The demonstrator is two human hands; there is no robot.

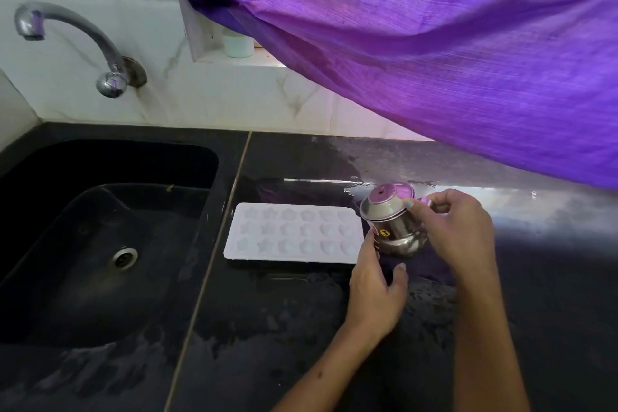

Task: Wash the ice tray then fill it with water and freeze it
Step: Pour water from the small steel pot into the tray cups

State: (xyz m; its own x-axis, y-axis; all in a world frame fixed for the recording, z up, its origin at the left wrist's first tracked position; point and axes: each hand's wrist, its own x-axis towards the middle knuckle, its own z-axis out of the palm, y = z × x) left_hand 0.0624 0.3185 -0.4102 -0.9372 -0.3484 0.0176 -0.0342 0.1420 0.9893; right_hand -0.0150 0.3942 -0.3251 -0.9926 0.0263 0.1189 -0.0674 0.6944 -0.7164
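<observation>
We see the dark sink (100,227) at far left under the tap (67,40). Just right of it, the white ice tray (291,232) lies flat on the wet black table (334,328). Our left hand (376,288) touches a steel pot (393,221) at the tray's right end, fingers relaxed, while our right hand (458,227) grips its rim.

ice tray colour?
White, with star and flower shaped moulds; the ice tray lies flat on the black counter. Head view, the only one.
</observation>
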